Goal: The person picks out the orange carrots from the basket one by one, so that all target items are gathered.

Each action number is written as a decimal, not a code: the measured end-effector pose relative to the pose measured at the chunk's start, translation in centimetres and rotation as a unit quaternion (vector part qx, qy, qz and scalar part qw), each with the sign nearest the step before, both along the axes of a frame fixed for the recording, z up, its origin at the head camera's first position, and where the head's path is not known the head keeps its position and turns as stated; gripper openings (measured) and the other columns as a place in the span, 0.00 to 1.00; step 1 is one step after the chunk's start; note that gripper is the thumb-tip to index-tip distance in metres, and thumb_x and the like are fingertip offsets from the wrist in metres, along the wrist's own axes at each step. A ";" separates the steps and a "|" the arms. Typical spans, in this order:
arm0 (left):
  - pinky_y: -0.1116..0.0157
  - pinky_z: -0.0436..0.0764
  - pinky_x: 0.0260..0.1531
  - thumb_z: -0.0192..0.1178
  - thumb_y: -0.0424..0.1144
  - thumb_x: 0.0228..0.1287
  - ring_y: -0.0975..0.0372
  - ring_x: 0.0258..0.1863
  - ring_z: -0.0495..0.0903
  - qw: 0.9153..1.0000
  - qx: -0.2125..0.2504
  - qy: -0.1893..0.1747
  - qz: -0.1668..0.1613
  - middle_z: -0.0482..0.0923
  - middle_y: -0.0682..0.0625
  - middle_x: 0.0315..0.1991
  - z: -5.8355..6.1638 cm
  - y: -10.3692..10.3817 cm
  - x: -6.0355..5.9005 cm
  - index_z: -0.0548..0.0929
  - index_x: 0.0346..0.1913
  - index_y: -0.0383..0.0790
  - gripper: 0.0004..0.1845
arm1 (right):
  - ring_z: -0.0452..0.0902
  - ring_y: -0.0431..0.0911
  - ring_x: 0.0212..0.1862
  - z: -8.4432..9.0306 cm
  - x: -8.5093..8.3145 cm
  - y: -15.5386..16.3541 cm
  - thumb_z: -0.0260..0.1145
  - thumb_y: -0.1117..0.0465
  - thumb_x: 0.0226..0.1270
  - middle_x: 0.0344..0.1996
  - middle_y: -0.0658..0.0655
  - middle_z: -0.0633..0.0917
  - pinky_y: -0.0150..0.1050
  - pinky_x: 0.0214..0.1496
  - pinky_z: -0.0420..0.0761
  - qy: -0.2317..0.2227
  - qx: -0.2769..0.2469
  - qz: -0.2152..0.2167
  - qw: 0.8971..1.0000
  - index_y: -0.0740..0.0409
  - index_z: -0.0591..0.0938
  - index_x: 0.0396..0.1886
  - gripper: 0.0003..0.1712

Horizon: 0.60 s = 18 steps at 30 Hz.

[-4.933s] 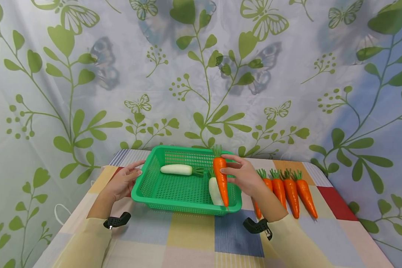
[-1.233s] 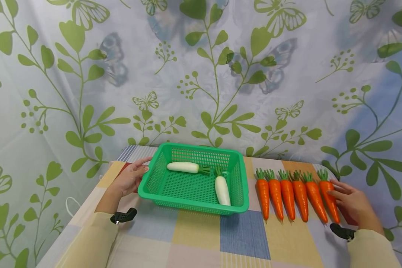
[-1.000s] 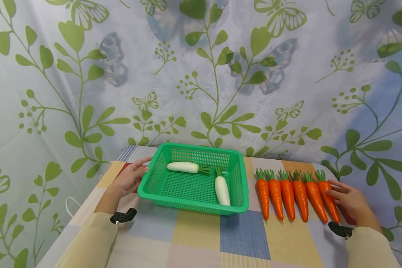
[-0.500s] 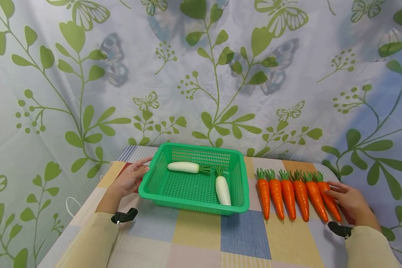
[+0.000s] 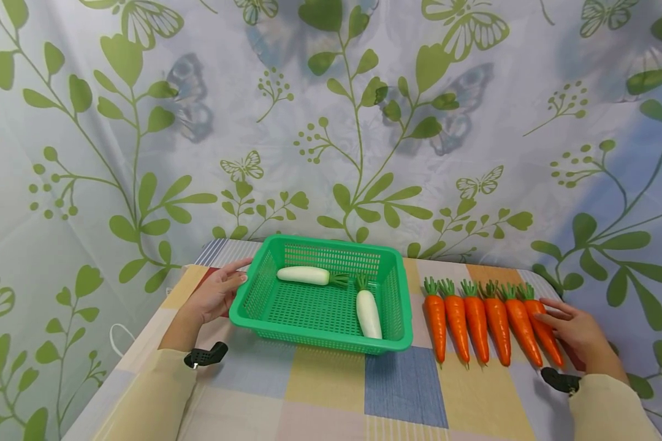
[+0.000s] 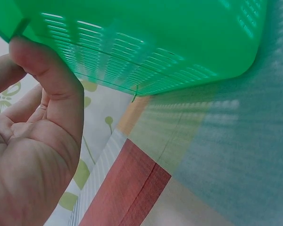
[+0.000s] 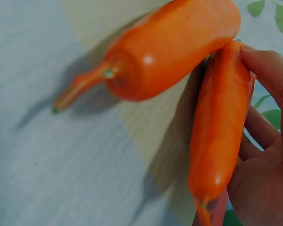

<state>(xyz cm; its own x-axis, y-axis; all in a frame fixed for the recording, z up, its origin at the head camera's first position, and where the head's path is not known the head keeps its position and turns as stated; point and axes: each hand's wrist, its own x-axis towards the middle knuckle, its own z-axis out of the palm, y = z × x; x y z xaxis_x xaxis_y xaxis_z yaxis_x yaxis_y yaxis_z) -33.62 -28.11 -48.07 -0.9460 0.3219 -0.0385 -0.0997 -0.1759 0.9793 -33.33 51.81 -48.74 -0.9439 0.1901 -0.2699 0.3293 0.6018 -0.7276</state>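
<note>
In the head view a green plastic basket (image 5: 320, 343) holds two white radishes, one radish (image 5: 303, 275) lying sideways at the back left and the other radish (image 5: 368, 313) along the right side. My left hand (image 5: 214, 297) touches the basket's left rim from outside; in the left wrist view its thumb (image 6: 56, 75) meets the rim's underside, while the other fingertips are partly hidden. At the right, my right hand (image 5: 579, 331) holds the rightmost carrot (image 5: 545, 334), thumb on top and fingers at its far side. That carrot (image 7: 217, 127) lies beside another carrot (image 7: 174, 52) in the right wrist view.
Several carrots (image 5: 477, 327) lie side by side right of the basket, green tops toward the back. A checked cloth (image 5: 325, 392) covers the table. Behind it hangs a leaf-and-butterfly curtain (image 5: 320, 153). A white cable (image 5: 116, 340) shows at the left.
Earlier my right hand held a carrot above the basket; that hand is now at the row's right end. The rightmost carrot has shifted slightly left, against its neighbour. My left hand stays at the basket.
</note>
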 end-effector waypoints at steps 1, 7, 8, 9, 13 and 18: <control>0.60 0.88 0.49 0.51 0.38 0.81 0.62 0.47 0.88 1.000 -0.001 0.001 0.000 0.80 0.48 0.53 0.0 0.0 0.0 0.50 0.82 0.41 0.34 | 0.73 0.66 0.61 -0.1 0.0 0.0 0.65 0.29 0.65 0.77 0.76 0.57 0.30 0.40 0.84 0.000 -0.003 -0.001 1.000 0.57 0.57 0.81 0.57; 0.61 0.89 0.48 0.51 0.38 0.81 0.63 0.46 0.88 1.000 -0.005 -0.001 0.005 0.80 0.50 0.52 0.0 0.0 0.0 0.51 0.82 0.41 0.34 | 0.77 0.63 0.59 -0.1 0.2 0.1 0.63 0.28 0.65 0.77 0.76 0.58 0.34 0.42 0.85 0.005 0.019 0.000 1.000 0.58 0.57 0.81 0.58; 0.61 0.89 0.47 0.51 0.39 0.81 0.63 0.46 0.88 1.000 -0.006 -0.001 0.005 0.80 0.50 0.52 0.0 0.0 0.0 0.51 0.82 0.42 0.34 | 0.77 0.63 0.59 -0.1 0.3 0.1 0.63 0.27 0.65 0.76 0.76 0.59 0.36 0.43 0.85 0.006 0.026 0.000 1.000 0.59 0.57 0.80 0.58; 0.61 0.89 0.48 0.52 0.39 0.81 0.63 0.46 0.88 1.000 -0.008 0.000 0.005 0.80 0.51 0.52 0.0 0.0 0.0 0.51 0.82 0.42 0.34 | 0.78 0.63 0.59 -0.1 0.3 0.1 0.63 0.28 0.65 0.76 0.76 0.60 0.37 0.43 0.86 0.009 0.031 0.000 0.999 0.60 0.57 0.80 0.58; 0.61 0.89 0.47 0.52 0.39 0.80 0.63 0.46 0.88 1.000 -0.007 0.000 0.003 0.80 0.50 0.53 0.1 0.0 0.1 0.51 0.82 0.42 0.35 | 0.81 0.55 0.55 -0.3 0.3 0.2 0.64 0.29 0.66 0.75 0.77 0.62 0.37 0.43 0.87 0.017 0.042 0.010 0.999 0.62 0.58 0.79 0.57; 0.61 0.89 0.47 0.53 0.39 0.80 0.63 0.46 0.88 1.000 -0.003 -0.001 0.002 0.79 0.49 0.53 0.1 0.1 0.1 0.50 0.82 0.41 0.36 | 0.83 0.52 0.52 -0.5 0.3 0.2 0.64 0.30 0.66 0.74 0.77 0.63 0.33 0.41 0.87 0.023 0.044 0.011 0.999 0.63 0.59 0.79 0.57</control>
<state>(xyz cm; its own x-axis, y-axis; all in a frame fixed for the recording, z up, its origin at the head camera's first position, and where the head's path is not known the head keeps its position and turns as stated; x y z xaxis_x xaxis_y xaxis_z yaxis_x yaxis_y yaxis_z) -33.49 -28.06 -48.00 -0.9469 0.3187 -0.0421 -0.1011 -0.1711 0.9800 -32.99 51.99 -49.28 -0.9591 0.1908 -0.2090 0.2828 0.6706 -0.6858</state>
